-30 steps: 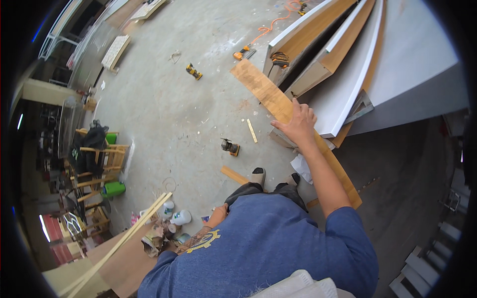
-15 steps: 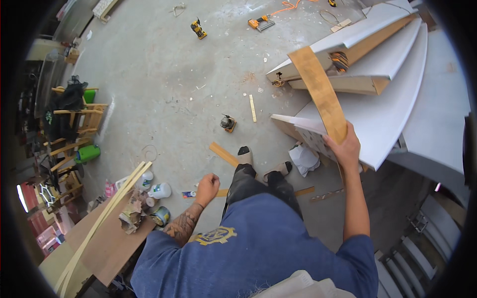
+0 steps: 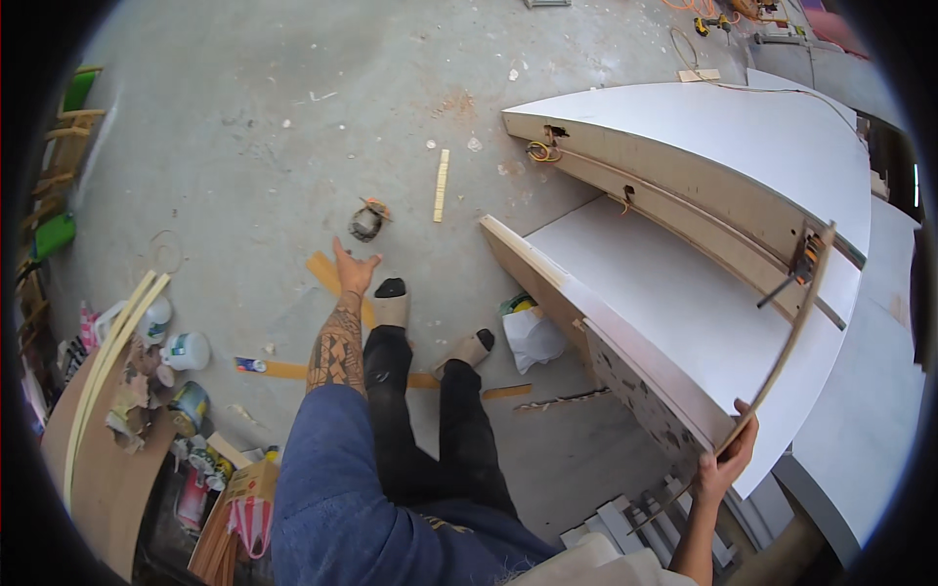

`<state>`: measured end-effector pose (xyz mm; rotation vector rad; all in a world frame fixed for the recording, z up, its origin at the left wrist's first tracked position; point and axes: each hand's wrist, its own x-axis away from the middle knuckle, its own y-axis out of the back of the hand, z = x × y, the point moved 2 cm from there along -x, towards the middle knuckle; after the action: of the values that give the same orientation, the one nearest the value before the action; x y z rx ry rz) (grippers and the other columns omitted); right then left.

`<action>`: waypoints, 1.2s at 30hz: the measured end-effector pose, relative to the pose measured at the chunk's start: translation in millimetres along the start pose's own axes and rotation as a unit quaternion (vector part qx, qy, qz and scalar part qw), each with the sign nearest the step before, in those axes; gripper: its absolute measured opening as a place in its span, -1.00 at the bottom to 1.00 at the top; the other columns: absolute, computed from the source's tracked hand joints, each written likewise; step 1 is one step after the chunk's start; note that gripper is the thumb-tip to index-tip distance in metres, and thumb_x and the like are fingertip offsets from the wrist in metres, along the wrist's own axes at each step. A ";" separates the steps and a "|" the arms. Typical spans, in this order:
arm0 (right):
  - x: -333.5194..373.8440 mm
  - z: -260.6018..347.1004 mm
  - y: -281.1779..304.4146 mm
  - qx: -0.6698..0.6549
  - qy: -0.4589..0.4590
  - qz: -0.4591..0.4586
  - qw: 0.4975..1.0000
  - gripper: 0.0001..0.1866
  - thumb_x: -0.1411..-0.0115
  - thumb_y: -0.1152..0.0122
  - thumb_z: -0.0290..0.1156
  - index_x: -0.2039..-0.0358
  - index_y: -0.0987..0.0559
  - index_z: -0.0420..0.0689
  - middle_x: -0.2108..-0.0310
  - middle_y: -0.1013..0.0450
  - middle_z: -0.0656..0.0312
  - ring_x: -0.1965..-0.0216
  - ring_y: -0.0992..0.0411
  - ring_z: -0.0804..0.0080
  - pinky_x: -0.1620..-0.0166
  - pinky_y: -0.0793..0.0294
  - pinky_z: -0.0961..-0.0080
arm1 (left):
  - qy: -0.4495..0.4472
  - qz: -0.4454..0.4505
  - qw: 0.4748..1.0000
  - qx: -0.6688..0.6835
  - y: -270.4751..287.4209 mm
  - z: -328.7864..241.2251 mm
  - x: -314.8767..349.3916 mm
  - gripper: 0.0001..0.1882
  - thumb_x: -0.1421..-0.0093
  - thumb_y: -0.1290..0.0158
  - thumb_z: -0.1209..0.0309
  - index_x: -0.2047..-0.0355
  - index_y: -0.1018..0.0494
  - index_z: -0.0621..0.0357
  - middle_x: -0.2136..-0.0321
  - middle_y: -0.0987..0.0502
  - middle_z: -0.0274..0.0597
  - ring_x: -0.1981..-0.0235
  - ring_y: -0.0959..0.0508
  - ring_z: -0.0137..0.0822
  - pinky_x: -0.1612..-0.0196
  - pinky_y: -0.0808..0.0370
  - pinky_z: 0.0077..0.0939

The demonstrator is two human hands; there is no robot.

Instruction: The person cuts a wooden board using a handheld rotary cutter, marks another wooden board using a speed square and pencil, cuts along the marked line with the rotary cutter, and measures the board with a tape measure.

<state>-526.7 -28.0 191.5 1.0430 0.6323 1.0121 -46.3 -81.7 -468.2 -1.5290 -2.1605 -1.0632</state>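
My right hand (image 3: 723, 459) grips a thin, bent wooden strip (image 3: 788, 361) close to the near corner of a white curved cabinet piece (image 3: 625, 264). The strip is seen almost edge-on and rises away from me over the white panel. My left hand (image 3: 354, 272) is stretched forward above the floor, empty, with thumb and fingers apart. Just beyond its fingertips a small dark power tool (image 3: 368, 223) rests on the concrete; a gap shows between them. Below that hand a flat brown wood strip (image 3: 327, 273) lies partly hidden behind my forearm.
A white bag (image 3: 533, 337) lies beside my feet. A pale short stick (image 3: 442, 186) is on the floor ahead. To the left are white jugs (image 3: 186, 351), a can (image 3: 189, 405) and long pale strips (image 3: 103, 366) on a brown board (image 3: 68, 430). Orange-handled pliers (image 3: 807, 258) rest on the cabinet piece.
My left arm has stretched forward toward the power tool and its fingers have spread. The wooden strip in my right hand has turned from broad face to edge-on. The whole view has shifted.
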 end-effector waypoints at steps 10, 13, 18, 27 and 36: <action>-9.2 22.4 -8.0 0.048 -0.017 -0.016 0.999 0.39 0.22 -0.37 0.78 -0.20 -0.45 -0.33 0.29 -0.28 0.32 0.28 -0.30 0.53 0.23 -0.26 0.52 | -0.129 -0.004 0.990 0.061 -3.8 -3.6 -79.0 -0.14 -0.06 -0.57 0.33 -0.34 -0.41 0.14 -0.16 -0.61 -0.05 -0.17 -0.61 -0.18 -0.26 -0.53 -0.25; -10.1 19.5 -11.5 0.012 -0.040 0.020 0.999 0.37 0.20 -0.47 0.65 -0.26 -0.42 -0.36 0.13 -0.40 0.22 0.16 -0.42 0.43 0.09 -0.44 0.43 | -0.155 -0.004 0.983 0.097 24.0 -12.6 -71.2 -0.27 -0.13 -0.54 0.32 -0.26 -0.46 0.22 -0.11 -0.65 -0.07 -0.13 -0.63 -0.21 -0.24 -0.52 -0.31; -5.7 31.1 -20.1 -0.075 -0.064 0.044 0.994 0.20 0.15 -0.67 0.19 -0.35 -0.38 -0.32 -0.11 -0.50 0.12 -0.11 -0.53 0.33 -0.20 -0.49 0.37 | -0.101 0.094 0.966 0.218 57.2 -62.8 15.6 -0.40 -0.26 -0.44 0.41 -0.24 -0.48 0.29 -0.10 -0.64 -0.16 -0.09 -0.61 -0.31 -0.22 -0.50 -0.38; -10.0 48.4 -15.5 -0.074 -0.004 0.032 0.997 -0.04 0.12 -0.72 -0.02 -0.24 -0.52 -0.20 0.02 -0.65 -0.03 0.00 -0.66 0.04 -0.11 -0.61 0.23 | -0.095 0.199 0.789 0.574 213.3 -248.5 253.8 -0.06 -0.33 -0.15 -0.33 -0.57 -0.14 -0.29 -0.15 -0.60 -0.27 -0.23 -0.54 -0.22 -0.41 -0.40 0.08; -7.6 38.6 -10.9 -0.042 -0.003 0.014 0.999 -0.01 0.11 -0.64 0.26 -0.24 -0.55 -0.07 -0.03 -0.65 0.00 -0.05 -0.63 -0.04 -0.09 -0.62 0.09 | -0.007 0.291 0.822 0.490 229.1 -399.1 335.9 -0.35 -0.41 -0.11 -0.29 0.06 -0.48 0.13 0.31 -0.61 -0.20 0.37 -0.63 -0.30 0.27 -0.64 -0.36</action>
<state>-494.0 -51.9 196.7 0.9833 0.5667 1.0516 -42.7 -94.2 101.4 -1.4287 -1.5697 0.2679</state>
